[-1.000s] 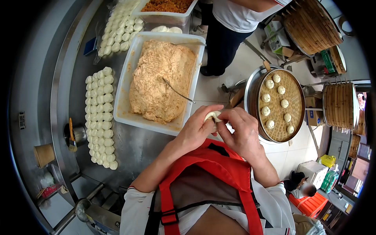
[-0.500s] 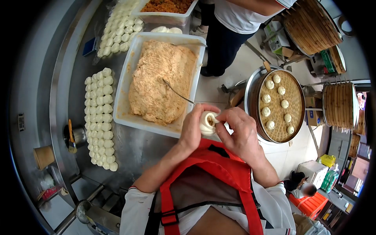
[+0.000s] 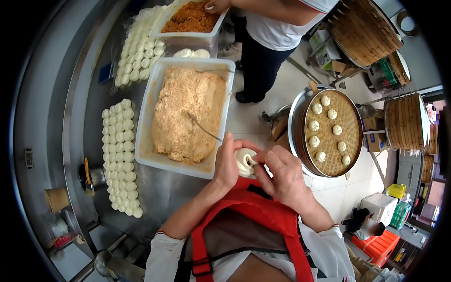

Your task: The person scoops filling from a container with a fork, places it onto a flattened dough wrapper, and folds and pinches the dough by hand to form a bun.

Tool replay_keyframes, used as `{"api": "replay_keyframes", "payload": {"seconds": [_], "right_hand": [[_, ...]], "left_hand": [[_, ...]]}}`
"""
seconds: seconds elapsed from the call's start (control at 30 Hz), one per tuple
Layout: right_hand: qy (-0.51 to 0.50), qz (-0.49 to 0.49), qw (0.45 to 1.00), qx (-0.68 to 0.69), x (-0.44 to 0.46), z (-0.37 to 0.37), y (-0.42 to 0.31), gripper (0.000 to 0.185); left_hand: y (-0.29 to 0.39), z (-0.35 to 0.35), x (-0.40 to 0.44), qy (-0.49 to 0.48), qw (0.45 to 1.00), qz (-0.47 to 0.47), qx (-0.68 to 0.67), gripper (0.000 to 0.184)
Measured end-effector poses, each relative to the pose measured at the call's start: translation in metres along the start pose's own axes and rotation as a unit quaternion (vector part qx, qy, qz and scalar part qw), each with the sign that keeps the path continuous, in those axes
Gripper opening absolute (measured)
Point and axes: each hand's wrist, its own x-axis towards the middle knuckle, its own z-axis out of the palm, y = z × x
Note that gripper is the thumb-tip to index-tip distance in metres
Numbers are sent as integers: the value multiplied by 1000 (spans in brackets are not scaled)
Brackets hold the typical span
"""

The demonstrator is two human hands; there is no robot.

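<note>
A white dough bun [image 3: 244, 160] with a small hole at its top, dark filling just visible inside, rests in the curled fingers and palm of my left hand [image 3: 229, 162]. The thumb and fingers of my right hand [image 3: 281, 173] pinch the dough's rim on the right side. Just beyond my left hand is the white tub [image 3: 145, 127] of pale orange filling [image 3: 185, 113], with a thin metal utensil [image 3: 203, 126] stuck in it. To the right, a round steamer tray [image 3: 329, 154] carries several pleated buns [image 3: 337, 130].
Rows of dough pieces [image 3: 123, 160] lie on the metal table [image 3: 157, 197] at left, near a brush [image 3: 88, 175] in a metal cup. Another person [image 3: 265, 56] stands ahead, a hand at a second tub [image 3: 188, 34]. Stacked bamboo steamers [image 3: 366, 33] are at right; someone sits farther back.
The dough's opening has narrowed as my right fingers moved round its rim. The view has shifted, so the tubs and tray appear lower. The other person's hand now shows at the far tub.
</note>
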Motion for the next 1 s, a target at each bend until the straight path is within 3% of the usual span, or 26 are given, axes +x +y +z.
{"api": "replay_keyframes", "payload": {"seconds": [0.13,0.17,0.2,0.23,0.3,0.37,0.6,0.7,0.83,0.87,0.97,1.0], "right_hand": [[37,-40,998,-33,-4,-6,3,29],[46,-38,997,-46,-3,-6,2,30],[48,-39,997,-42,-1,-12,-2,31],[51,-45,997,-33,1,-17,-5,32],[51,-69,996,-38,-2,-13,-1,30],[42,-57,996,-48,-10,-1,0,29],[76,-42,994,-72,-21,5,-9,27],[47,-26,995,-85,-23,-5,-13,29],[55,-44,996,-58,-29,-4,2,30],[80,-42,995,-36,-31,-5,8,29],[101,-14,994,28,-36,-17,22,27],[100,-1,994,50,-38,-22,27,27]], "left_hand": [[-3,3,3,-10,999,41,31,79],[-14,-3,5,27,996,47,68,76],[-16,-4,5,82,995,-13,-49,73],[-20,-6,7,107,993,-7,-42,75],[-12,-6,6,38,997,-29,-68,75],[-12,-3,6,105,991,-60,-62,76],[-6,6,9,100,987,-81,-92,76],[-7,-6,11,9,996,-51,-66,78],[-1,14,6,68,996,-55,-13,83],[-12,-5,13,-15,999,-20,-29,82],[2,31,4,11,999,-22,-42,77],[5,47,3,77,995,-54,-43,69]]}}
